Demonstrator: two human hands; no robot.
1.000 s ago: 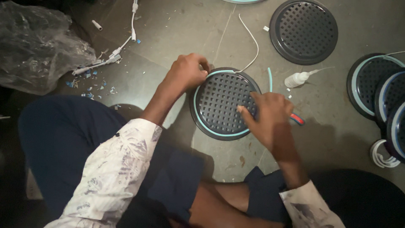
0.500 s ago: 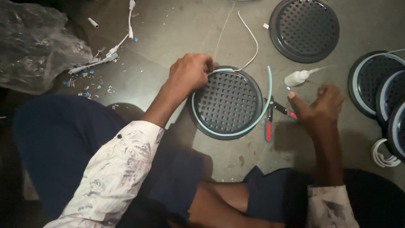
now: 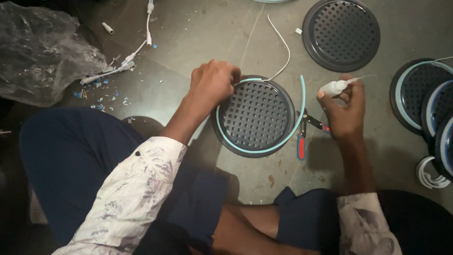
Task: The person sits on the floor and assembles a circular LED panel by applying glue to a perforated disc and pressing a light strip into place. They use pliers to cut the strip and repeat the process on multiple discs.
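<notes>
Round perforated grille lies flat on the floor before the crossed legs, a pale strip lifting off its right rim. Left hand is clenched on the upper-left rim. Red-handled pliers lie just right. Right hand, empty half a second ago, now grasps a small glue bottle, nozzle pointing right. Second grille beyond.

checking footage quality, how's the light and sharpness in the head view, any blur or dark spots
Head view: dim, warm light; the left hand and the grille disc are sharp; the right hand with the small white bottle is slightly soft; the lap and lower corners fall into deep shadow; the plastic bag shows mild glare.
</notes>
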